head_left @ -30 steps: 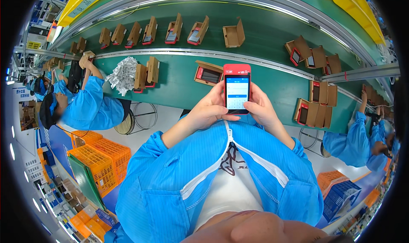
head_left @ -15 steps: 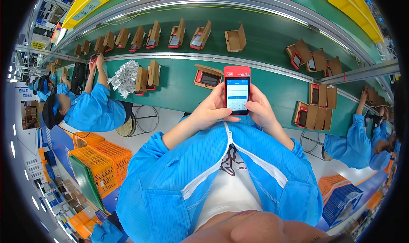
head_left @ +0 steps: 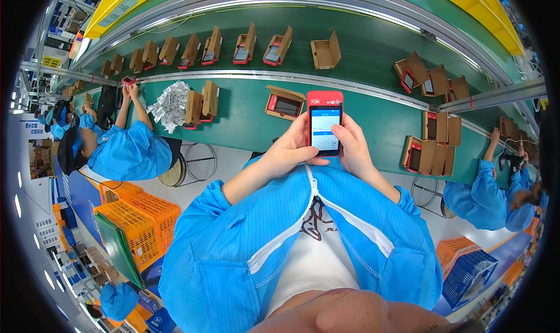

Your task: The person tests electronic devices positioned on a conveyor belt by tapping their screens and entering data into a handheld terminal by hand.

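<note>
Upright between my two hands is a red handheld payment terminal (head_left: 324, 123), its lit blue-and-white touchscreen facing me. My left hand (head_left: 291, 146) is closed round its left side, the thumb lying near the bottom of the screen. Round the right edge wraps my right hand (head_left: 356, 149), with its thumb over the right side of the display. Just left of the terminal, an open brown carton (head_left: 284, 104) lies on the green bench (head_left: 245, 123) with a red-edged dark device inside. The terminal's back and the fingers behind it are hidden.
Beyond a metal rail, a green conveyor (head_left: 367, 44) carries several open cartons, one an empty carton (head_left: 325, 53). Crumpled silvery sheets (head_left: 169, 107) and upright cartons stand left; stacked cartons (head_left: 429, 158) stand right. Co-workers in blue sit both sides. Orange crates (head_left: 143, 219) stand behind left.
My right thumb has moved up from the lower right of the screen to its right middle. Conveyor cartons have shifted slightly right. The left co-worker's hands have moved a little.
</note>
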{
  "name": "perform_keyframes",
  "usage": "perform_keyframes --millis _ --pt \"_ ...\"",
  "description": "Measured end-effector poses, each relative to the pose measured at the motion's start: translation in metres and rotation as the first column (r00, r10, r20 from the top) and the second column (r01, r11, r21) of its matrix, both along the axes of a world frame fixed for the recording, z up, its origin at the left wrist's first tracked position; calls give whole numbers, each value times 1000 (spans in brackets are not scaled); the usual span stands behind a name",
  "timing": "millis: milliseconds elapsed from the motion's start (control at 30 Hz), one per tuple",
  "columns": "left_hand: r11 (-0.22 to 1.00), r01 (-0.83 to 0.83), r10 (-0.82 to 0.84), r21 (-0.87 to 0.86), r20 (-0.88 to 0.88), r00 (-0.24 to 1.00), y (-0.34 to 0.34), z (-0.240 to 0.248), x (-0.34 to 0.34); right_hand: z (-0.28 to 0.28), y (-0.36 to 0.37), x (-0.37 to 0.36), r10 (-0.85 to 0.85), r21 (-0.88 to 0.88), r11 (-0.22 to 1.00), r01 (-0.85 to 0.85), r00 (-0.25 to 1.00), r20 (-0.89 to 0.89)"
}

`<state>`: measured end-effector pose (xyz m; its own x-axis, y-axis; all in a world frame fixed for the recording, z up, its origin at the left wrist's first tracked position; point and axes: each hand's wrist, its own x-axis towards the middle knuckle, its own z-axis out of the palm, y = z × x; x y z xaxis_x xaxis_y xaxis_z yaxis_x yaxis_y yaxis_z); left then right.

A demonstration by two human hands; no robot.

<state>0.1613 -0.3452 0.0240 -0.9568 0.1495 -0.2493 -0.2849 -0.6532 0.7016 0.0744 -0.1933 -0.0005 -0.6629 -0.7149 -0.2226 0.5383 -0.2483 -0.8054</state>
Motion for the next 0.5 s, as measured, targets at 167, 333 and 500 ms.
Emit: perform_keyframes --millis 167,333,500 --pt "1000 0 0 -2 -27 1000 -5 1 5 5 -6 4 11 4 1000 -11 1000 -13" --pt "1000 0 1 21 -24 1000 -12 -2 13 4 -13 10 19 21 1000 -19 1000 -15" --pt "999 38 -38 -15 -33 999 -31 0 17 8 -29 17 7 46 999 -7 1000 -16"
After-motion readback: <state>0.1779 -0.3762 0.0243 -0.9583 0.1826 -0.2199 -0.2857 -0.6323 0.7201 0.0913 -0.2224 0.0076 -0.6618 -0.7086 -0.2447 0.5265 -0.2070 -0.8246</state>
